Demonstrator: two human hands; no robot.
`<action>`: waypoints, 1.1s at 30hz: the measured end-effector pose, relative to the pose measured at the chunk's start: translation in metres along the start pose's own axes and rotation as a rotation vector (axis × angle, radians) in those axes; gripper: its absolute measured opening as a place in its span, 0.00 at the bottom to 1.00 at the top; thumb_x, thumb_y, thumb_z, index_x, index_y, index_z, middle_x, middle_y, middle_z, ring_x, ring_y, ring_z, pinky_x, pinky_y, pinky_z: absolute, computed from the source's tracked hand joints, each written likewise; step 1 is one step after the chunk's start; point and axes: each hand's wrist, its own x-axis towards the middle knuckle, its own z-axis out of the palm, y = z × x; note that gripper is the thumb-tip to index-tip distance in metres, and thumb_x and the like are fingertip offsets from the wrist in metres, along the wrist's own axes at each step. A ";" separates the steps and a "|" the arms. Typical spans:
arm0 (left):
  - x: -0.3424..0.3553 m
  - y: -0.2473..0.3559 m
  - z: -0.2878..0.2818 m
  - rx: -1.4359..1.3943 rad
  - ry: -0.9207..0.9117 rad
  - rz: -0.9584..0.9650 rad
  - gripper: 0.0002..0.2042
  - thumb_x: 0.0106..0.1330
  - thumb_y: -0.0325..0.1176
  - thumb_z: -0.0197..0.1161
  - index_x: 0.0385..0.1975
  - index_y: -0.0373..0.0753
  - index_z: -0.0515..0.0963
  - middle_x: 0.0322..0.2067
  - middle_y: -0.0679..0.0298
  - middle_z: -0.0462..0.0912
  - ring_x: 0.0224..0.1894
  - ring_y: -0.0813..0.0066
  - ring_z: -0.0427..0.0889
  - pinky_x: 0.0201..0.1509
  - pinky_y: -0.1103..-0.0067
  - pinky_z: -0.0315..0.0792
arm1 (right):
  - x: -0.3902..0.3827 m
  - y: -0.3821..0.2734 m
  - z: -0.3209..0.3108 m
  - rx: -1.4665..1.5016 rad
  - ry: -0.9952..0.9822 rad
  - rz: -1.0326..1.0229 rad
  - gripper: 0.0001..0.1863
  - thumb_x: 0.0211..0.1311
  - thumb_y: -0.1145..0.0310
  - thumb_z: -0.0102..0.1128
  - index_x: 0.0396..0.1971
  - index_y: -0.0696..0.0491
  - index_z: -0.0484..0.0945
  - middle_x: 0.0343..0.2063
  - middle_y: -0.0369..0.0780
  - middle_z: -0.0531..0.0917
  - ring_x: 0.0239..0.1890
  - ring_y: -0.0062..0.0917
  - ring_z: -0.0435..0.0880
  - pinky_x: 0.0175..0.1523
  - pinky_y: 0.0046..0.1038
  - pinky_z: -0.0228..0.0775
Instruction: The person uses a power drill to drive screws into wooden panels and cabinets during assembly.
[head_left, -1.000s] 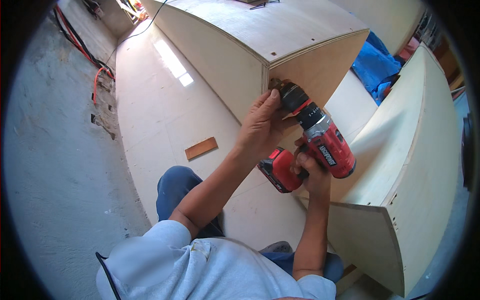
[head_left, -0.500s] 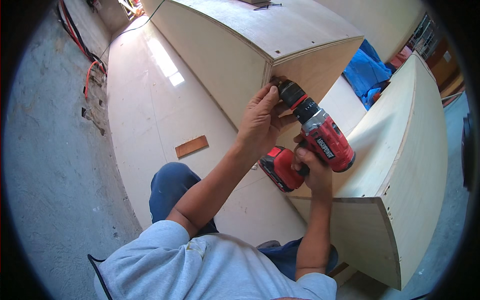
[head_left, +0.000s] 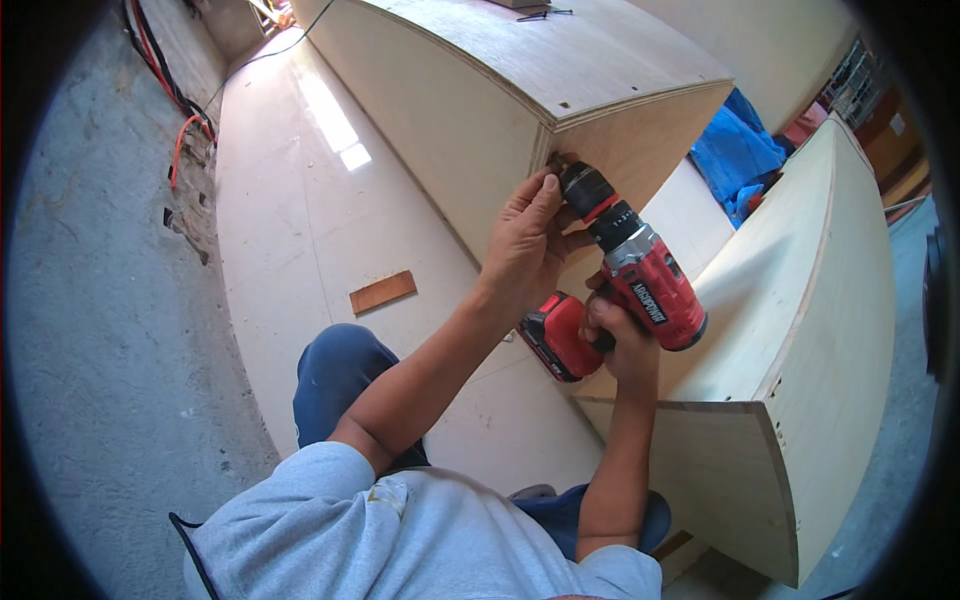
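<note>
My right hand (head_left: 626,345) is wrapped round the handle of a red and black cordless drill (head_left: 655,285). The drill's chuck (head_left: 588,190) points up and to the left, at the near corner of a plywood box (head_left: 640,130). Just ahead of the chuck, the thumb and fingers of my left hand (head_left: 525,238) are pinched together by the box edge. Whatever they pinch is small and dark, too hidden to name. The drill's red battery (head_left: 562,337) hangs below my right hand, over the pale floor.
Another plywood box (head_left: 840,290) stands on the right. A brown wood offcut (head_left: 383,293) lies on the pale tiled floor (head_left: 290,230). Several screws (head_left: 545,14) rest on the box top. Blue sheeting (head_left: 738,145) is behind, and cables (head_left: 165,70) run along the left wall.
The drill's rear end has dipped slightly, along with my right hand. My left hand keeps its pinch in front of the chuck. The whole view has shifted a little.
</note>
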 end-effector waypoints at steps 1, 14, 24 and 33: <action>0.000 0.000 -0.001 0.000 0.002 0.002 0.12 0.76 0.38 0.52 0.50 0.39 0.74 0.43 0.60 0.83 0.45 0.68 0.85 0.46 0.65 0.84 | 0.000 -0.001 0.001 -0.008 0.000 0.000 0.19 0.54 0.71 0.61 0.45 0.62 0.72 0.20 0.35 0.74 0.20 0.18 0.73 0.28 0.22 0.69; -0.023 -0.021 0.024 0.175 -0.091 -0.242 0.25 0.62 0.57 0.66 0.40 0.39 0.72 0.34 0.63 0.79 0.35 0.77 0.80 0.35 0.78 0.75 | -0.007 -0.006 -0.001 0.008 0.055 0.095 0.09 0.56 0.71 0.62 0.36 0.58 0.76 0.20 0.35 0.75 0.19 0.20 0.74 0.28 0.23 0.69; -0.026 -0.014 0.057 0.252 0.064 -0.316 0.24 0.57 0.50 0.74 0.37 0.39 0.69 0.31 0.61 0.78 0.31 0.78 0.80 0.30 0.80 0.76 | -0.017 -0.020 0.017 0.191 0.096 0.168 0.08 0.57 0.68 0.65 0.33 0.54 0.77 0.18 0.34 0.74 0.17 0.20 0.74 0.24 0.24 0.66; -0.023 -0.007 0.033 0.059 -0.056 -0.343 0.24 0.67 0.58 0.59 0.45 0.42 0.68 0.36 0.63 0.80 0.39 0.74 0.81 0.45 0.73 0.76 | -0.024 -0.032 0.018 0.127 0.084 0.146 0.10 0.55 0.72 0.63 0.36 0.57 0.76 0.18 0.35 0.74 0.17 0.20 0.74 0.27 0.24 0.70</action>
